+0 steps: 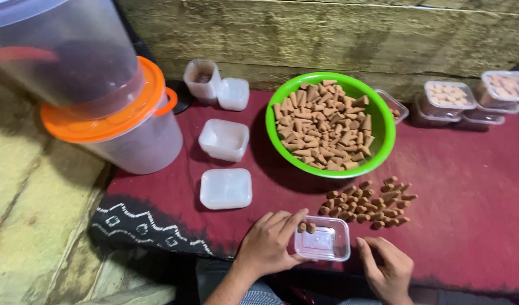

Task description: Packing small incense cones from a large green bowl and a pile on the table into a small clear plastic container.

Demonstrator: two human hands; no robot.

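Hands at work over a small clear plastic box (pixel 322 239) near the front edge of a maroon cloth (pixel 468 186), seen from a head-worn camera. Left hand (pixel 270 244) curled against the box's left side, fingertips pinching brown cone-shaped pieces (pixel 306 227) just over its rim; two cones visible there, whether resting inside or held, not clear. Right hand (pixel 388 270) just beside the box's right side, fingers loosely bent, grip empty, thumb close to the wall (contact not clear). Loose pile of the same cones (pixel 369 203) spread on the cloth right behind the box. Farther back, a green bowl (pixel 378 101) heaped with cones. Left of the bowl, an empty clear box (pixel 224 139), a flat clear lid (pixel 226 188) in front of it, and two more small containers (pixel 216 83) against the wooden wall. Right rear, filled and lidded boxes (pixel 448 96) stacked in a row. Far left, a large translucent bucket with orange lid (pixel 124 121), a second tub tilted on top. Patterned black-and-white border (pixel 141 226) along the cloth's front left corner.
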